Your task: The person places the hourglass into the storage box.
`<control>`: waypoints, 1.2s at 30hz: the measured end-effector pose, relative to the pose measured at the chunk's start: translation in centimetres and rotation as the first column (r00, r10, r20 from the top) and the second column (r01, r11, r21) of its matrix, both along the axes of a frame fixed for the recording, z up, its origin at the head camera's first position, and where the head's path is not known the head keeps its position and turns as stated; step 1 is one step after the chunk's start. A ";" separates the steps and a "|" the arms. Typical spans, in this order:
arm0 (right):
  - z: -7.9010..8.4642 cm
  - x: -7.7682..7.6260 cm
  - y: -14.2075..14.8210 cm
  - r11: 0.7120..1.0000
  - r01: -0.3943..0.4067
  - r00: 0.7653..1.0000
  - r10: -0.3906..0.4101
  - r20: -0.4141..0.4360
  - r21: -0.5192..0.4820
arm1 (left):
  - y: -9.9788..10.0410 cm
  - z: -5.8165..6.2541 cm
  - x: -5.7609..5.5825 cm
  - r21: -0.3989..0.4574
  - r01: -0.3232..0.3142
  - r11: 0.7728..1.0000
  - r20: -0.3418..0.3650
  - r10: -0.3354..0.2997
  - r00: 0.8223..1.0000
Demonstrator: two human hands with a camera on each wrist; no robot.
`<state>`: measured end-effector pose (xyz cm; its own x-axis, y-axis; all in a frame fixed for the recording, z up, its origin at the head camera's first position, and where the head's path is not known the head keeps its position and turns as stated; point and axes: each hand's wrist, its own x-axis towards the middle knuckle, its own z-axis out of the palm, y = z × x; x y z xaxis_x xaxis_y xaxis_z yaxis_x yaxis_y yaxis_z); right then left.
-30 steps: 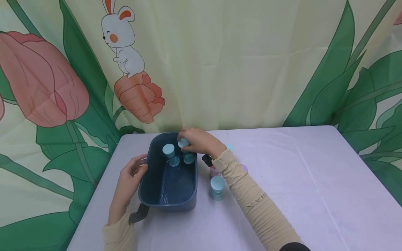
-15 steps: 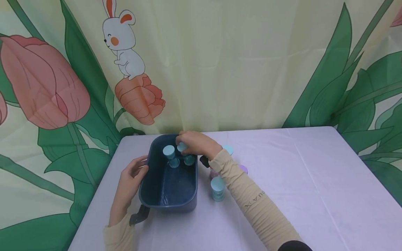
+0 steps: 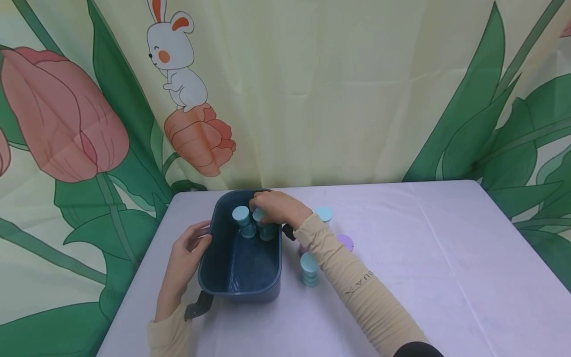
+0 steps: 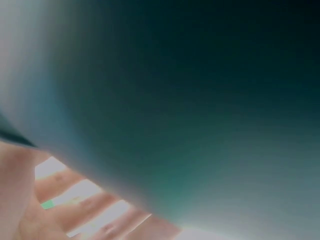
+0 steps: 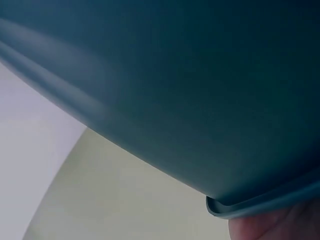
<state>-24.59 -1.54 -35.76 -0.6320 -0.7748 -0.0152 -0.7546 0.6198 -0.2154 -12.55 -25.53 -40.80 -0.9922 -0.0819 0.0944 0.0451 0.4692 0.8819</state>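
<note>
Light-blue piece (image 3: 257, 214) | right hand (image 3: 280, 207) holds, inside bin (image 3: 241, 272) | sleeve lettering (image 3: 359, 283) includes "X"

Soft, even light falls across my table (image 3: 446, 297), leaving faint shadows around the bin (image 3: 250, 298) and a thin glossy streak on its floor. At my left wrist everything blurs: the bin's wall sinks into near-black, while white glare burns between my left fingers (image 4: 87, 206). My right wrist's view is dim, the rim (image 5: 260, 206) fairly crisp.
</note>
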 end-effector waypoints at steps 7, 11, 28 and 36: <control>0.0 -0.1 0.1 1.000 0.000 1.000 0.000 -0.025 0.002 | 0.1 0.1 -0.1 -0.002 0.004 1.000 -0.009 -0.004 1.000; 0.2 0.0 0.1 1.000 -0.010 1.000 0.010 -0.018 -0.006 | 0.0 0.0 -0.2 -0.022 -0.011 1.000 -0.002 0.011 1.000; 1.4 0.9 1.9 0.993 -0.013 1.000 0.011 -0.016 -0.117 | 0.3 0.4 -0.1 -0.004 0.003 1.000 -0.001 -0.003 1.000; 2.3 1.9 3.0 0.987 -0.036 0.998 0.026 -0.064 -0.154 | 0.0 0.0 -0.1 -0.021 -0.002 1.000 -0.017 0.002 1.000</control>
